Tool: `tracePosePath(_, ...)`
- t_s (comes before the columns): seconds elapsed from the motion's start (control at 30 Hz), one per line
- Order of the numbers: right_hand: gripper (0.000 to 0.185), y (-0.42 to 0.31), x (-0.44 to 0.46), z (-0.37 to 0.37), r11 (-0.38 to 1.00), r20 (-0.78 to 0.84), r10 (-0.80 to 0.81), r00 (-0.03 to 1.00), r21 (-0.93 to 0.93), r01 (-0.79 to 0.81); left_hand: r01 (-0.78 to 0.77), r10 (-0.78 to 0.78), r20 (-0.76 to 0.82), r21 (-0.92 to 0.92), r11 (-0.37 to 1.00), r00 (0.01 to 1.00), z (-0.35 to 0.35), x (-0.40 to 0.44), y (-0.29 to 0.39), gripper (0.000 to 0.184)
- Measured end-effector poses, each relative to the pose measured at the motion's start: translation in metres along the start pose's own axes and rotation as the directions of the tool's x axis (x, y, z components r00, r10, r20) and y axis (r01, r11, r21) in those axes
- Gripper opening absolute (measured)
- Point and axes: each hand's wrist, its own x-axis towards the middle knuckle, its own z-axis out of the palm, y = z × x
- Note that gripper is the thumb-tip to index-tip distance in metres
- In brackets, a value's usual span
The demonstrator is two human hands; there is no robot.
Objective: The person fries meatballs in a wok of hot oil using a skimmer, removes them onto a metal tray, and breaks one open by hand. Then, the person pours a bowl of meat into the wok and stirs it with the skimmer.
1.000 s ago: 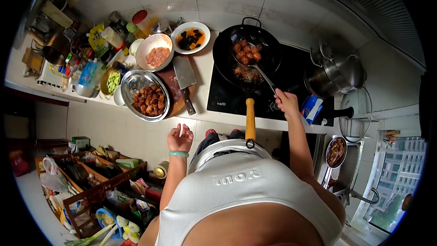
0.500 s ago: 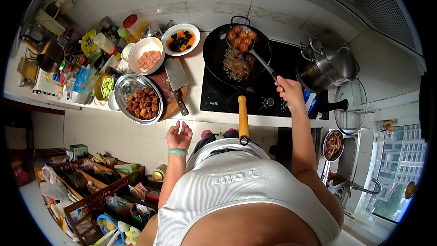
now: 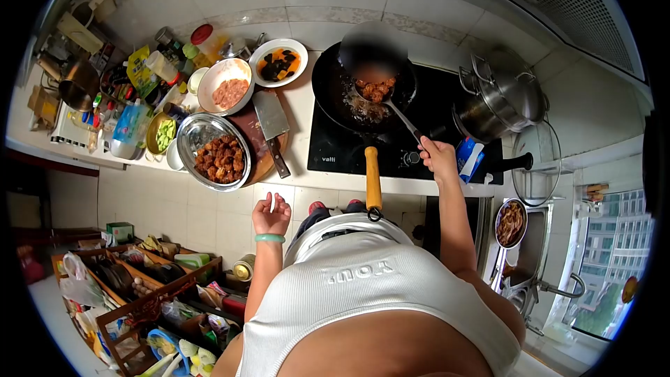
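My right hand (image 3: 439, 158) is closed round the handle of a metal skimmer (image 3: 403, 119) over the black wok (image 3: 326, 91). Browned meat pieces (image 3: 377, 90) lie in its bowl, low in the wok beside bubbling oil (image 3: 364, 109). A grey blur covers the wok's far part. My left hand (image 3: 271, 215), palm up with fingers apart and holding nothing, hovers in front of the counter's edge. Nearest to it are a steel bowl (image 3: 183, 141) of fried meat pieces and a cleaver (image 3: 271, 117) on the round cutting board (image 3: 259, 157).
The wok's wooden handle (image 3: 373, 176) points towards me over the edge of the black cooktop (image 3: 328, 146). A steel steamer pot (image 3: 502, 94) stands to the right. On the left are a bowl of raw meat (image 3: 227, 92), a white plate (image 3: 296, 73) and several bottles.
My right hand has lowered the skimmer with the meat from above the wok's far side down towards the oil, shifting slightly nearer me. My left hand has barely moved.
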Motion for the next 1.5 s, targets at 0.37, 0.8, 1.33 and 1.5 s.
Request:
tracePosePath(0.37,0.028,0.011,-0.014,-0.018,0.996,-0.09,0.015,0.996,-0.088,-0.023,-0.007,0.007,0.039,0.009,1.0,0.999,0.016,-0.005,-0.006,0.022)
tracePosePath(0.8,0.028,-0.006,0.0,0.005,1.0,0.029,0.004,1.0,-0.016,-0.004,0.029,-0.029,0.03,0.017,0.999,0.999,0.018,0.001,-0.008,0.016)
tracePosePath(1.33,0.028,-0.023,-0.005,0.01,0.999,0.048,-0.047,0.998,-0.016,0.048,0.007,-0.007,-0.005,0.02,1.0,1.0,0.01,-0.004,-0.006,0.019)
tracePosePath(1.5,0.026,-0.035,-0.003,0.015,0.997,0.045,-0.056,0.997,-0.044,0.058,-0.004,0.003,0.024,0.034,0.999,1.0,0.013,-0.003,-0.004,0.018)
